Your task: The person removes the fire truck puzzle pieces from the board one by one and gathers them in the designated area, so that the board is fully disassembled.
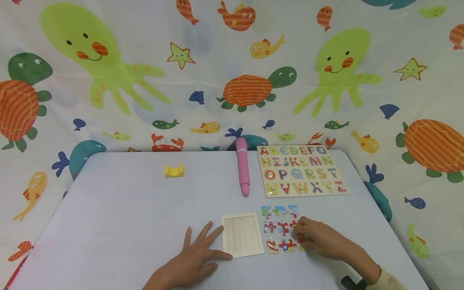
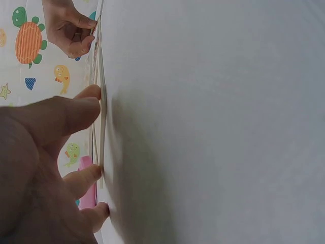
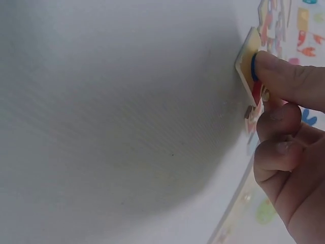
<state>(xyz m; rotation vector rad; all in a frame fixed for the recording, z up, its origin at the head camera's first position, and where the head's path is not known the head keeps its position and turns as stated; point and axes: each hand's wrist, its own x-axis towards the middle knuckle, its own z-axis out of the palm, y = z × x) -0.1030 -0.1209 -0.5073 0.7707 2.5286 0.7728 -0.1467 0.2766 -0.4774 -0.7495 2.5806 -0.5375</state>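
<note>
A bare wooden puzzle frame (image 1: 242, 235) lies on the table in front of me. My left hand (image 1: 197, 257) lies flat beside it, fingers spread, fingertips (image 2: 89, 108) touching the frame's (image 2: 102, 117) left edge. To the frame's right, several small jigsaw pieces (image 1: 279, 227) are laid out in rows. My right hand (image 1: 319, 238) is over their right end and pinches one piece (image 3: 249, 66) between thumb and fingers, lifting its edge off the table.
Farther back on the white table (image 1: 127, 217) lie an alphabet puzzle board (image 1: 300, 170), a pink pen-shaped toy (image 1: 242, 165) and a small yellow block (image 1: 174, 170). A sea-creature patterned cloth hangs behind and around the table.
</note>
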